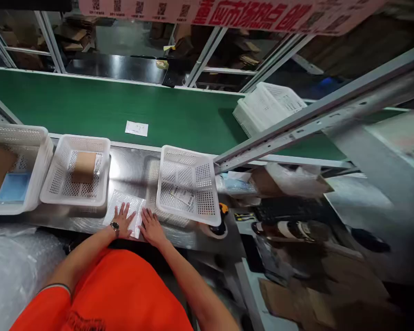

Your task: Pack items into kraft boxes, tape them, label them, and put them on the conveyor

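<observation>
My left hand [123, 220] lies flat, fingers spread, on a white bubble-wrap sheet [130, 202] spread on the shiny metal worktop [134, 171]. A watch sits on that wrist. My right hand [152, 226] presses flat beside it, at the sheet's right edge and just in front of a white perforated basket [189, 184] that holds a small label or packet. Neither hand grips anything.
To the left stand a white basket with a brown box [83, 166] and another basket [18, 165] holding cardboard and a blue item. Behind runs a green conveyor belt [89, 108] carrying a white slip [136, 128] and an upturned basket [267, 108]. A tape dispenser [219, 223] sits at right.
</observation>
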Available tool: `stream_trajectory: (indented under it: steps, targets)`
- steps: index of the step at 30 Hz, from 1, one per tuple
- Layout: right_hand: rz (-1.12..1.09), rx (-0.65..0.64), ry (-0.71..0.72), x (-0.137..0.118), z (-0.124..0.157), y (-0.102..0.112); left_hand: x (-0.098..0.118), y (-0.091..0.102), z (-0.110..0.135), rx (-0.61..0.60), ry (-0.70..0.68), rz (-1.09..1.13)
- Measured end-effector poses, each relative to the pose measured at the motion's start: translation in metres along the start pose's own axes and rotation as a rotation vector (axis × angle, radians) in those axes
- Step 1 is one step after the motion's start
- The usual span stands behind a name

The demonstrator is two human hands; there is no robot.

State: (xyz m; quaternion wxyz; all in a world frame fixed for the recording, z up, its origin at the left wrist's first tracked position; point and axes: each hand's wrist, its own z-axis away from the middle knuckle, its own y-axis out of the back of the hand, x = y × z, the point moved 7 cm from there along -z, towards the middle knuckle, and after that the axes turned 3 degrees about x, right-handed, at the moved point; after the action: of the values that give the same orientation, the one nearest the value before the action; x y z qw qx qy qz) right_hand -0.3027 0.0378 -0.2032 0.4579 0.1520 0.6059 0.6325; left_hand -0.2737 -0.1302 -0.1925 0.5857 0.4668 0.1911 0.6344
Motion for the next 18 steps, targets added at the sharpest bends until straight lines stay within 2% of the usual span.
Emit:
stream_trajectory:
  steps: [5,7,11,14,18]
  targets:
    - [0.029,-0.080,-0.135,0.006,-0.024,0.018,0.002,0.003,-0.002,-0.017,-0.066,0.051]
    - [-0.067,-0.063,-0.213,0.010,-0.032,0.025,0.004,0.007,-0.003,-0.021,-0.066,0.041]
    - [-0.489,0.062,-0.308,0.019,-0.033,0.036,0.009,0.014,-0.005,-0.024,-0.070,0.023]
    - [-0.685,0.192,-0.382,0.031,-0.018,0.044,0.011,0.018,-0.007,-0.014,-0.056,0.071]
    - [-0.979,0.426,-0.642,0.067,0.017,0.053,0.018,0.023,-0.018,0.055,-0.007,0.141]
